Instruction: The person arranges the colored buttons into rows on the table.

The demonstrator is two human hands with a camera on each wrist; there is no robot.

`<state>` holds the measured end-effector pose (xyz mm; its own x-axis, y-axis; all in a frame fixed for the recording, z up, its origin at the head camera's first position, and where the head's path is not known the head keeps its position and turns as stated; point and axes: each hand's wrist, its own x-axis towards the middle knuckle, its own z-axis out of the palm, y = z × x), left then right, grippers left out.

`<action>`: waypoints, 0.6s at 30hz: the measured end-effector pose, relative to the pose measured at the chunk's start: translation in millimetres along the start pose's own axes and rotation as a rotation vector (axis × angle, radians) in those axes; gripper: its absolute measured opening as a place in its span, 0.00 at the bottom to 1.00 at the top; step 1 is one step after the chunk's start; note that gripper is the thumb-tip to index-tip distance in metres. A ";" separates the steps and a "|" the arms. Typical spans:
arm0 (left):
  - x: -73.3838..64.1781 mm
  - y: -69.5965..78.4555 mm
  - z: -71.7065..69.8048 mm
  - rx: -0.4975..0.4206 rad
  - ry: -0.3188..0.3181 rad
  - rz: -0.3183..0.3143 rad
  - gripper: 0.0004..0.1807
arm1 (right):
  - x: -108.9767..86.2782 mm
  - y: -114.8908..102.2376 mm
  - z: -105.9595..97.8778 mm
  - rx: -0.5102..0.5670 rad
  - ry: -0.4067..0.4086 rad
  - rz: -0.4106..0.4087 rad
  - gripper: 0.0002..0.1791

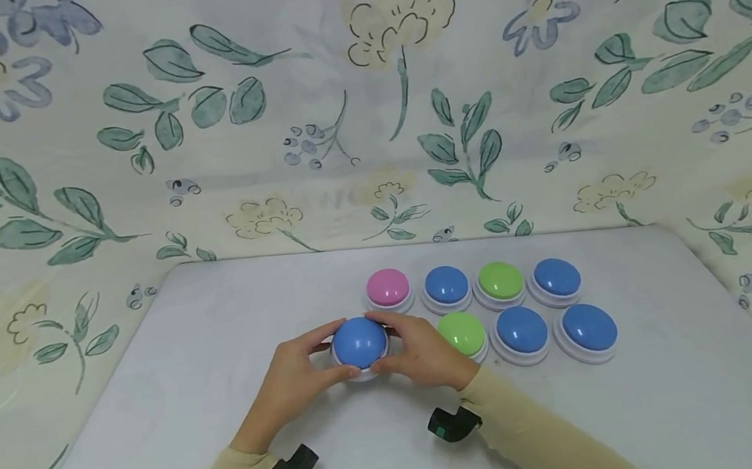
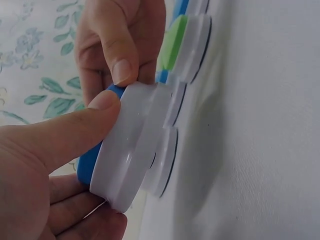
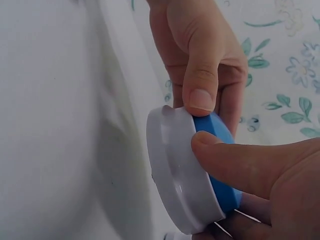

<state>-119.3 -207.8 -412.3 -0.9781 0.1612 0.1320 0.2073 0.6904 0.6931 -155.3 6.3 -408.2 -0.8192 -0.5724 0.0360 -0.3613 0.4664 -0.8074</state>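
Observation:
Both hands hold one round push button with a blue domed top (image 1: 359, 342) and a white base (image 2: 131, 145). My left hand (image 1: 297, 374) grips its left side, thumb at the near edge and fingers curled round the far edge. On the opposite side my right hand (image 1: 424, 351) pinches it the same way, the two thumbs close together. Both wrist views show the white base raised off the table, with a shadow below. A green button (image 1: 462, 334) sits just right of the right hand, partly hidden by it.
Behind the hands a pink button (image 1: 388, 288) starts a back row with a blue button (image 1: 447, 286), a green button (image 1: 500, 281) and another blue button (image 1: 557, 277). Two blue-topped buttons stand in the front row at right. Floral cloth (image 1: 368, 152) rises behind the white table (image 1: 221, 317).

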 end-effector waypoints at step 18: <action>11.0 11.5 20.5 -0.001 0.000 0.008 0.39 | -4.2 10.8 -13.1 -0.075 0.006 -0.041 0.39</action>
<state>-127.3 -183.6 -417.4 -0.9763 0.1668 0.1381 0.2156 0.6882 0.6928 -161.6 22.6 -409.3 -0.8055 -0.5882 0.0721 -0.4269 0.4916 -0.7590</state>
